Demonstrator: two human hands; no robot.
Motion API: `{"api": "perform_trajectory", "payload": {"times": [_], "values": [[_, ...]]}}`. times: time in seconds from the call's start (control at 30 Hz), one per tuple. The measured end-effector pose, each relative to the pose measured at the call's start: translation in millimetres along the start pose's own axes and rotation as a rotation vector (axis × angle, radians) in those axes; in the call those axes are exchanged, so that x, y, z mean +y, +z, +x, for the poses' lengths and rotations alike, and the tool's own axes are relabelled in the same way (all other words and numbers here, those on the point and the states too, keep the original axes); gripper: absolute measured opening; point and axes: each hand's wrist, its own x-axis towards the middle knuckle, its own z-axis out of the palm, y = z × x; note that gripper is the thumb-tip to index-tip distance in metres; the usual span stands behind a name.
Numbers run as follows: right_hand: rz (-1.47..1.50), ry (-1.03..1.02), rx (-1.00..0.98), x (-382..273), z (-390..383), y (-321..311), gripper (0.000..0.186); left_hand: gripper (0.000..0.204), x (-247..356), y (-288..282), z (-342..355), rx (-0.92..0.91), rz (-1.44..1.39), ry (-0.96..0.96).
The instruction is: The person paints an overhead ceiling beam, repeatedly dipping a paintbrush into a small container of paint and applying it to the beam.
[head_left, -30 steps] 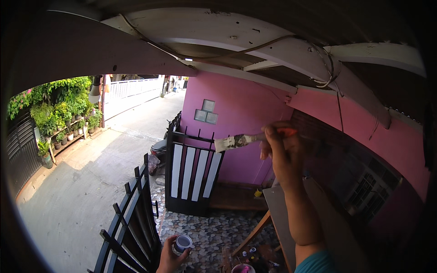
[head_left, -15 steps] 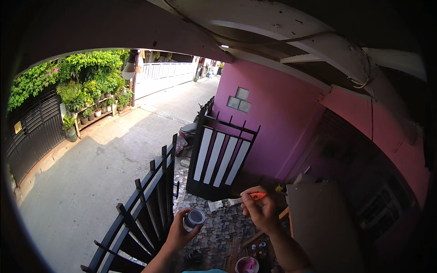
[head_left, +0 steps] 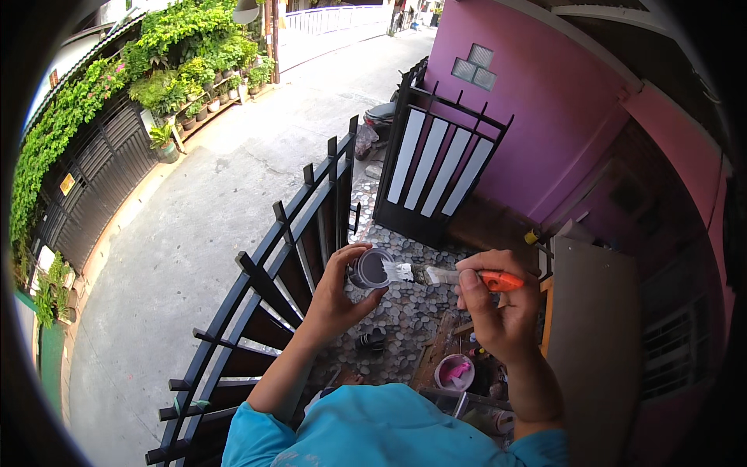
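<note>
My left hand (head_left: 333, 307) is wrapped round a small round paint can (head_left: 373, 268), its open top tilted toward me and grey inside. In my right hand (head_left: 502, 311) is a paintbrush (head_left: 498, 281) with an orange handle, pinched between thumb and fingers. White paint coats the bristles (head_left: 399, 272), which lie at the can's right rim. To the left of my left arm runs a black metal gate leaf (head_left: 282, 224) with dark panels. Beyond both hands stands another black gate leaf (head_left: 437, 165), with white slats.
A bucket with pink paint (head_left: 454, 373) stands among clutter near my right forearm. On the right leans a large brown board (head_left: 595, 311). A dark pair of footwear (head_left: 372, 338) lies on the pebbled floor. Beyond the gate are a parked motorcycle (head_left: 380, 114) and the street.
The view has tipped downward, bringing my blue shirt into sight. The brush has moved left to the can; before, its bristles were clear of the rim. Both hands keep their holds.
</note>
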Motion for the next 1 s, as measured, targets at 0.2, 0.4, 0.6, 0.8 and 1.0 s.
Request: {"api": "perform_trajectory", "payload": {"times": [0.2,0.4,0.6,0.8,1.0], "values": [[-0.136,-0.126,-0.172,23.1,-6.2,25.2,0.010,0.069,1.4,9.0,-3.6,-0.068,-0.001,0.007],[-0.300,-0.335,-0.298,43.0,-15.8,42.6,0.018,0.067,-7.0,15.7,-20.2,-0.087,0.083,0.019],[-0.204,-0.241,-0.287,44.1,-15.7,34.8,0.017,0.067,-16.1,16.6,-26.8,-0.057,0.047,-0.046],[-0.124,-0.151,-0.327,60.1,-24.1,41.4,0.015,0.067,-16.6,11.8,-31.0,-0.072,0.121,-0.027],[0.377,0.346,-0.013,108.0,-28.8,46.9,0.020,0.063,-11.4,11.8,-35.8,-0.014,0.089,-0.048]]}}
